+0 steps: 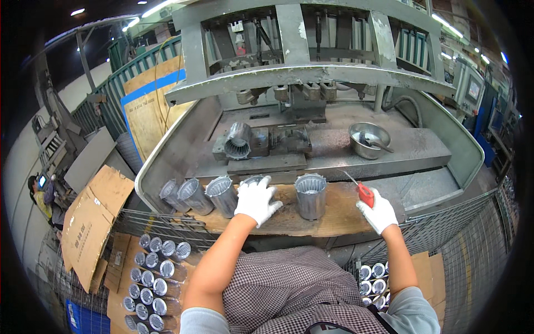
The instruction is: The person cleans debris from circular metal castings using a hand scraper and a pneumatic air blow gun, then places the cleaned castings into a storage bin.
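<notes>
A wooden board point(350, 214) lies in front of me with a row of grey finned metal cylinders on it. My left hand point(257, 203), in a white glove, is curled round one cylinder point(253, 180); the hand hides most of it. Left of that hand stand a nearby cylinder point(222, 197) and two more farther left. One cylinder point(310, 197) stands upright between my hands, touched by neither. Over the board's right end, my gloved right hand point(379, 211) is closed on a red-handled tool point(365, 194) with a thin blade pointing up and left.
Behind the board, another cylinder point(238, 141) lies on its side in a machine fixture point(283, 143). A steel bowl point(368, 151) holding a dark-handled tool stands to its right. Below are boxes of cylinders point(147, 277) on the left and white-rimmed parts point(378, 285) on the right, beside wire mesh point(445, 239).
</notes>
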{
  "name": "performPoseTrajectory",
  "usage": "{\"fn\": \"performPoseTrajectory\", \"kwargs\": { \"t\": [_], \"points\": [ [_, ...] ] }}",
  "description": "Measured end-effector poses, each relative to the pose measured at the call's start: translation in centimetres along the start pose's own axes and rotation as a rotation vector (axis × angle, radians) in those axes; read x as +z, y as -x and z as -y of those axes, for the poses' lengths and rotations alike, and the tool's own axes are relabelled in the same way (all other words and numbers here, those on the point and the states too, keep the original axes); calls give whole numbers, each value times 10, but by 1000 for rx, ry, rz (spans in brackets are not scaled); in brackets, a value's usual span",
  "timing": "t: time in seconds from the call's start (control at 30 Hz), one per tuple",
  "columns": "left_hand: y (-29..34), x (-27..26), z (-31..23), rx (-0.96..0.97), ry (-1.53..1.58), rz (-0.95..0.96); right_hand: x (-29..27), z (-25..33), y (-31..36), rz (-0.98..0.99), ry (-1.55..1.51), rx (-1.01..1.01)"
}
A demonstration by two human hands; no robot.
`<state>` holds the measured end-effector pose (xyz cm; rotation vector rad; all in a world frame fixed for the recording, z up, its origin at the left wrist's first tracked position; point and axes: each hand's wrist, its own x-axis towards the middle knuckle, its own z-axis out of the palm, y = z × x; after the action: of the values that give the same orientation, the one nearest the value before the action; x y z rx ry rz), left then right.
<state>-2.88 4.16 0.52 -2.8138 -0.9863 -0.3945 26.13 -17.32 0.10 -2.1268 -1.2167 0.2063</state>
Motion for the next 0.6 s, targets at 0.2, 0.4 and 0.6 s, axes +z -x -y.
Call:
{"fn": "performPoseTrajectory", "kwargs": {
  "t": [0.2, 0.4, 0.6],
  "points": [
    [-1, -1, -1, 7, 3, -20, 3, 1, -4, 95, -170, 48],
    [3, 5, 2, 14, 4, -43, 1, 37, 3, 226, -227, 15],
    [1, 2, 1, 25, 14, -34, 13, 38, 6, 223, -142, -99]
  ]
}}
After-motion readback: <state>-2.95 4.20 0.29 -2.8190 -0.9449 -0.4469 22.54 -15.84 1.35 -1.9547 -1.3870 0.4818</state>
